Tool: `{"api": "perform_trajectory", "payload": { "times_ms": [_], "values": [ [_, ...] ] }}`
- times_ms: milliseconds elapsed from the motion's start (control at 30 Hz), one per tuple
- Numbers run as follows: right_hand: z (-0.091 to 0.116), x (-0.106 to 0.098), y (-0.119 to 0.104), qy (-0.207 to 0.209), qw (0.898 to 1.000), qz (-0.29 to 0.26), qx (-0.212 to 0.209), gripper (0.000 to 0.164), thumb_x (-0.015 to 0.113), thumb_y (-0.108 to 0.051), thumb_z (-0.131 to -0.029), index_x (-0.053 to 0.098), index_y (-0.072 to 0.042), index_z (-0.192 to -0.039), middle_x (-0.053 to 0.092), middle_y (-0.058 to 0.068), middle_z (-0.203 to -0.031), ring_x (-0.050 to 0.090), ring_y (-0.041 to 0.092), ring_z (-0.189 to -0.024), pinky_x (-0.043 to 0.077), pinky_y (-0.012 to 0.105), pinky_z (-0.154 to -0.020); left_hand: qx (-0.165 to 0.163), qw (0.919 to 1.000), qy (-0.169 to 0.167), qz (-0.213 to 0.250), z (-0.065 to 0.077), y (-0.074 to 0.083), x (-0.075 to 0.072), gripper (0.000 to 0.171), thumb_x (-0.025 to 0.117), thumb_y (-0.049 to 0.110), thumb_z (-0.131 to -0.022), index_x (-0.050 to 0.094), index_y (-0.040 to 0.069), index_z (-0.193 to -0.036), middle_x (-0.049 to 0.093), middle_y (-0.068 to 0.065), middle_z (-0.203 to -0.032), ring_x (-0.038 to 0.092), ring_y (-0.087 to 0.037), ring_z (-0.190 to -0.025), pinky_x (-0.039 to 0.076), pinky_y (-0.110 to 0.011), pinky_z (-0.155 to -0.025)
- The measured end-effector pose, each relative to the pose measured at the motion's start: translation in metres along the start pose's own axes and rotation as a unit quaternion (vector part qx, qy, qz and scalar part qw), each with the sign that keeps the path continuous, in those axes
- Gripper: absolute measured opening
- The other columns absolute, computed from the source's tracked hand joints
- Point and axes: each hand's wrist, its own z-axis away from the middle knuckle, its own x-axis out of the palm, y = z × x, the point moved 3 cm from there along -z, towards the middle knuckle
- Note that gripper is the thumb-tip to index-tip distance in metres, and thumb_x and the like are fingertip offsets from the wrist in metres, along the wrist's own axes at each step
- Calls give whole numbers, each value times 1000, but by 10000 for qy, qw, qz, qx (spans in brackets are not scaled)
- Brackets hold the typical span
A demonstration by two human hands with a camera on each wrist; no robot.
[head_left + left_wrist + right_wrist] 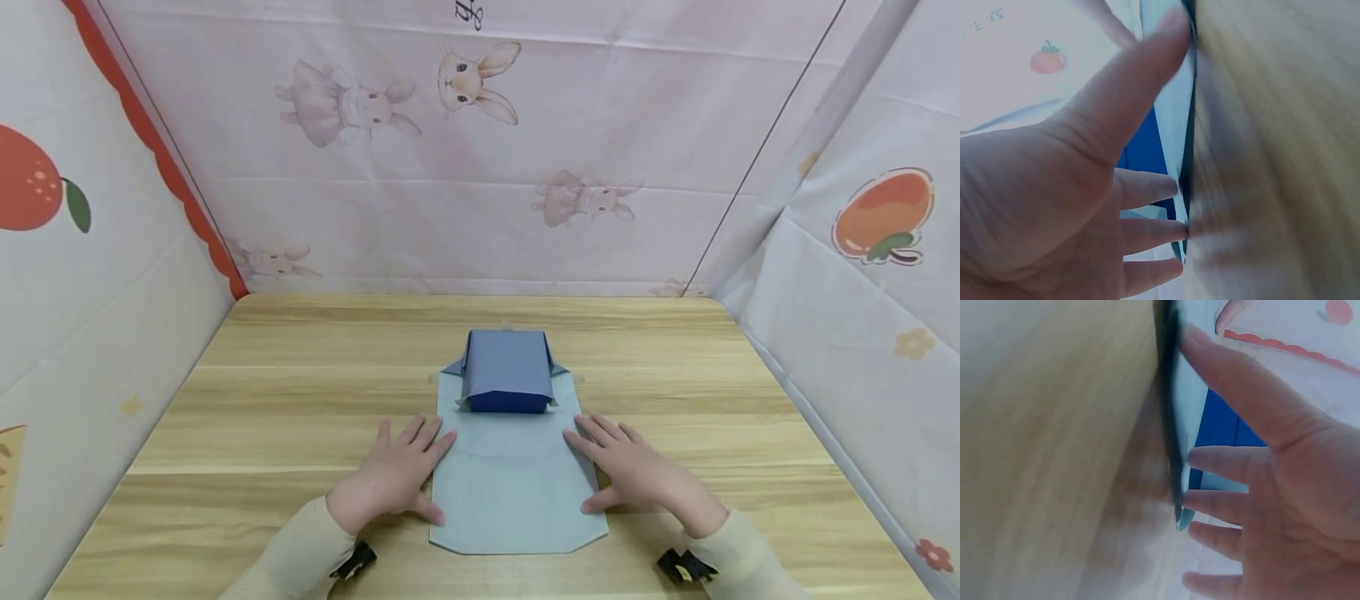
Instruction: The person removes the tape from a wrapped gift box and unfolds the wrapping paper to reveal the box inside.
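A pale blue cardboard panel [517,479] with cut front corners lies flat on the table. At its far end stands a darker blue box [510,362], with small flaps jutting from its sides; a deep blue face shows at its front. My left hand [393,475] rests at the panel's left edge, fingers spread and straight, the thumb on the near part. On the opposite edge, my right hand [637,471] touches the panel in the same way. The wrist views show the left thumb [1129,84] and right thumb [1254,387] against the panel, which looks slightly thick there.
The wood-grained table [285,400] extends on both sides of the cardboard. Behind it hangs a pale cloth backdrop [450,225] printed with rabbits, and fruit-printed cloths [825,308] flank the table. Small black devices [684,567] are strapped at the wrists.
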Motion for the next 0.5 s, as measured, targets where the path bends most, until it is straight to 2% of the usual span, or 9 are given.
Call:
{"api": "perform_trajectory", "payload": {
  "times_ms": [133, 300, 500],
  "values": [
    [-8, -4, -2, 350, 9991, 9, -233, 90, 74, -52, -79, 38, -9, -150, 24, 22, -159, 22, 45, -146, 24, 67, -111, 53, 9994, 333, 51, -8, 3, -3, 102, 75, 62, -70, 35, 15, -152, 26, -15, -161, 23, -40, -148, 14, -76, -109],
    [-19, -7, -5, 668, 9969, 78, -403, 86, 72, -49, -83, 37, -7, -150, 24, 23, -159, 23, 45, -146, 29, 67, -109, 137, 9971, 740, -104, -18, 7, -6, 97, 71, 62, -75, 36, 13, -151, 25, -14, -161, 26, -40, -146, 21, -77, -106],
    [-27, -10, -5, 1013, 9932, -29, -571, 82, 73, -42, -85, 39, -1, -147, 31, 23, -156, 29, 44, -143, 31, 63, -110, 112, 9958, 900, -148, -25, 10, -11, 97, 67, 64, -78, 37, 9, -150, 25, -12, -161, 29, -38, -146, 25, -75, -106]
  ]
}}
